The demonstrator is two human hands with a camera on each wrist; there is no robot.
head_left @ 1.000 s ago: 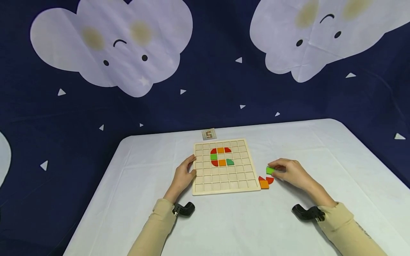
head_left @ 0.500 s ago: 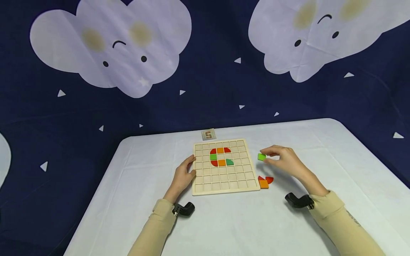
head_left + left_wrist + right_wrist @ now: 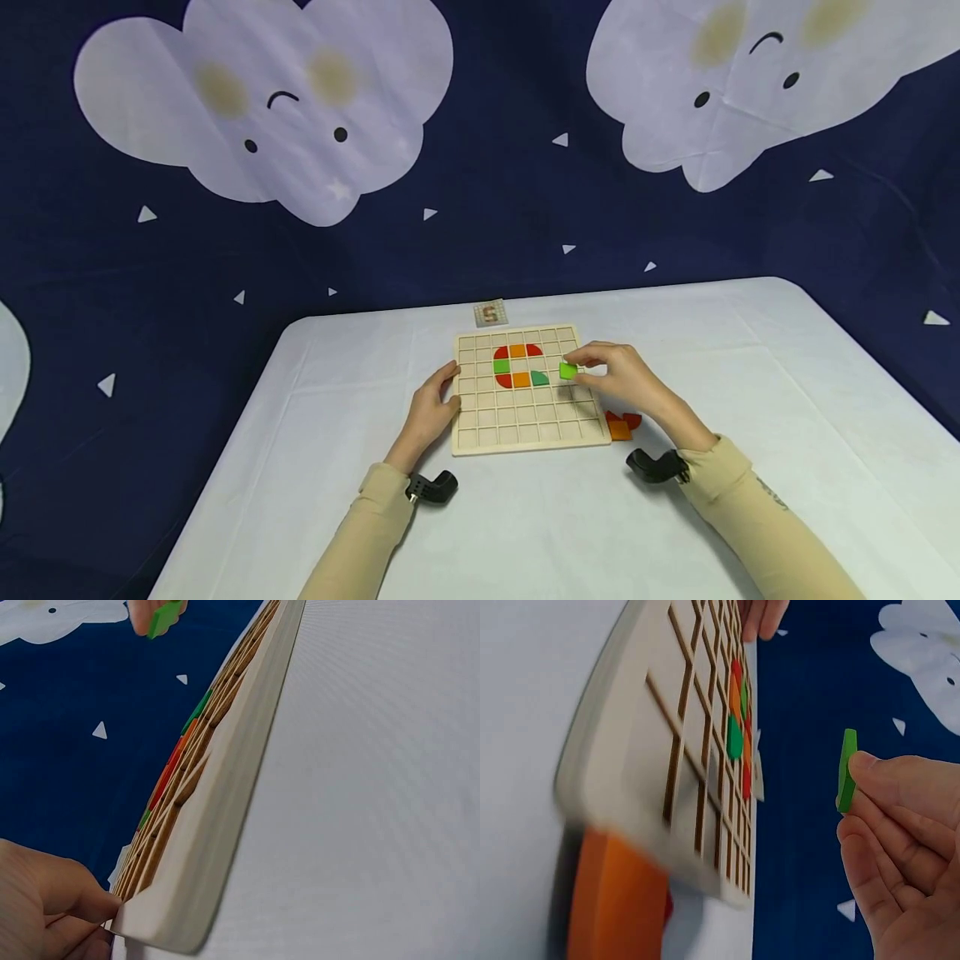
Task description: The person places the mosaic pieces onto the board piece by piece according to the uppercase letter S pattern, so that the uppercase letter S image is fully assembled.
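A green square tile [image 3: 567,371] is pinched between the thumb and fingers of my right hand [image 3: 618,375], raised above the right part of the wooden grid board [image 3: 487,437]. The right wrist view shows this green tile [image 3: 847,771] edge-on, apart from the board. My left hand [image 3: 431,410] holds the board's left edge; in the left wrist view its thumb [image 3: 82,892] touches the rim. Red, orange, green and dark green tiles sit in the grid cells in a curved shape, among them an orange tile [image 3: 521,380] and a dark green quarter-round tile [image 3: 539,378].
Loose tiles lie by the board's lower right corner: an orange square [image 3: 619,431] and red pieces [image 3: 632,421]. Behind the board lies a small pattern card [image 3: 491,313] with an S-like figure. A white cloth [image 3: 525,517] covers the table; a dark blue backdrop hangs behind.
My right hand has lifted the green tile from beside the loose tiles and carried it left over the board. The left hand and the board have stayed in place.
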